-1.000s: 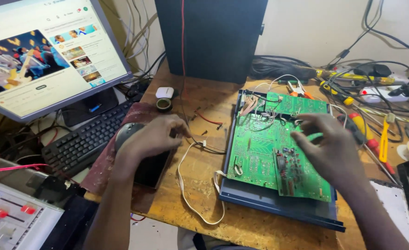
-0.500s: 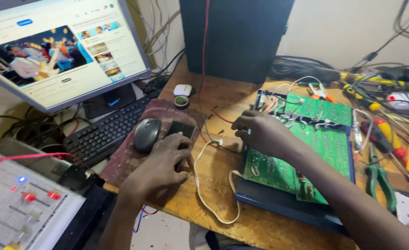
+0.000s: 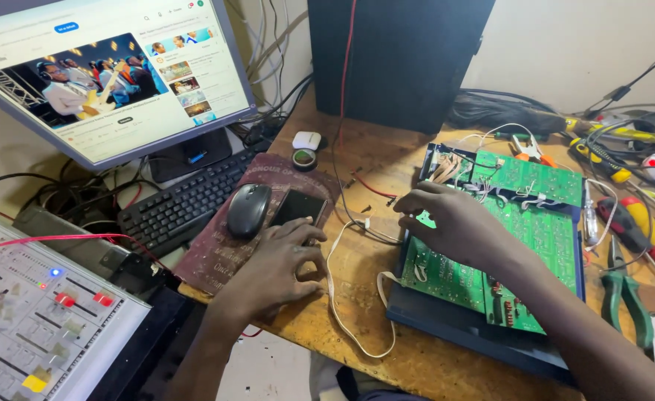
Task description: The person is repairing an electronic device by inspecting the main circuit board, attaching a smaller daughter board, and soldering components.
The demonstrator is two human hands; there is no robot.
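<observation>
My left hand (image 3: 275,263) rests flat on a dark red mouse pad (image 3: 216,252), fingertips on the lower edge of a black phone (image 3: 297,208). A black mouse (image 3: 248,210) lies just left of the phone. My right hand (image 3: 457,223) lies palm down on the left part of a green circuit board (image 3: 535,230), which sits in a dark blue tray-like case (image 3: 461,327). Neither hand grips anything that I can see. A white cable (image 3: 342,304) curls across the wooden table (image 3: 387,156) between the two hands.
A monitor (image 3: 112,74) showing a video page and a black keyboard (image 3: 179,200) stand at the left. An audio mixer (image 3: 38,334) fills the lower left corner. A black box (image 3: 401,52) stands behind. Screwdrivers (image 3: 639,223), green pliers (image 3: 624,297) and cables lie at the right.
My right hand has slid from the board's right side to its left edge. My left hand has shifted down off the mouse, leaving mouse and phone uncovered. The view has swung left.
</observation>
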